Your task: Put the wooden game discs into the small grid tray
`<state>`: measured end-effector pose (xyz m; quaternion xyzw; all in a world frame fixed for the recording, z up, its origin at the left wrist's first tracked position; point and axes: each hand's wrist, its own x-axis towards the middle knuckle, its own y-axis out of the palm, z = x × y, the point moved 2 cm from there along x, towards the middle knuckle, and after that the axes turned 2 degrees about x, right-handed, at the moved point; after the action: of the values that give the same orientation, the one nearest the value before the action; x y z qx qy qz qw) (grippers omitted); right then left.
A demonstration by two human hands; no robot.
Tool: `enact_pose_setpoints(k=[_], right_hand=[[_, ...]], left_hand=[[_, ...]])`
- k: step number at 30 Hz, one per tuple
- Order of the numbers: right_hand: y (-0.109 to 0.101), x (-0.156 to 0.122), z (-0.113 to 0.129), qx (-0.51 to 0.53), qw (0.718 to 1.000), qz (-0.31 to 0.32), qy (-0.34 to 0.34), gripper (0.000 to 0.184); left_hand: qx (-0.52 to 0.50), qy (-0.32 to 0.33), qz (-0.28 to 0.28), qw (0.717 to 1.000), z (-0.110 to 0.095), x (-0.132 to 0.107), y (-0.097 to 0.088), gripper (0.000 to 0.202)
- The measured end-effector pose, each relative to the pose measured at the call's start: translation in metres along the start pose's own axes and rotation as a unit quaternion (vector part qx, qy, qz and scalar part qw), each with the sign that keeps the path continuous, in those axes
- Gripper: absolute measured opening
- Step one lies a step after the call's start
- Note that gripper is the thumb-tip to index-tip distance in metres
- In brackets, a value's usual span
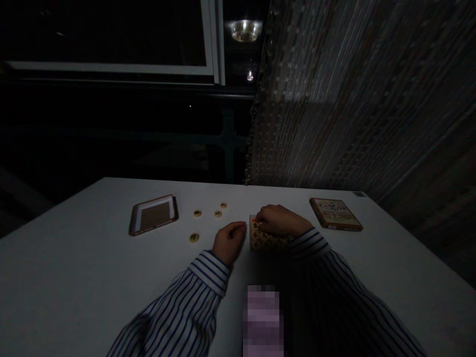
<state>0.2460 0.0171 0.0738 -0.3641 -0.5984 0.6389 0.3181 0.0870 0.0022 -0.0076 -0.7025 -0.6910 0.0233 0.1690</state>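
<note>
**Dim, underexposed night view**

Very dark overall, with noise in the blacks. Faint light from above on the white table [74,277], brightest near centre, fading towards near corners. Ceiling lamp [244,29] mirrored as glare in the far window [111,39]. Soft shadow under both sleeves. Wide-angle bending at edges; small details soft.

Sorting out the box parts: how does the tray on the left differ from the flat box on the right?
The tray lies open, a pale rim around a plain brown inside; the flat box shows a printed, patterned top. The tray sits left of both hands, with round tokens beside it; the flat box lies alone past the right hand. Both are squarish, brown-edged and flat on the white table.
</note>
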Motion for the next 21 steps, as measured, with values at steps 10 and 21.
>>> enact_pose_setpoints(k=[10,21], right_hand=[[0.0000,0.0002,-0.0002,0.004,1.000,0.007,0.000,0.029],[-0.0006,-0.0010,0.0017,0.008,1.000,0.018,0.007,0.028]], left_hand=[[0.000,0.006,0.002,1.000,0.0007,-0.0003,-0.0002,0.027],[-0.010,-0.001,0.003,1.000,0.0009,-0.0006,0.0003,0.027]])
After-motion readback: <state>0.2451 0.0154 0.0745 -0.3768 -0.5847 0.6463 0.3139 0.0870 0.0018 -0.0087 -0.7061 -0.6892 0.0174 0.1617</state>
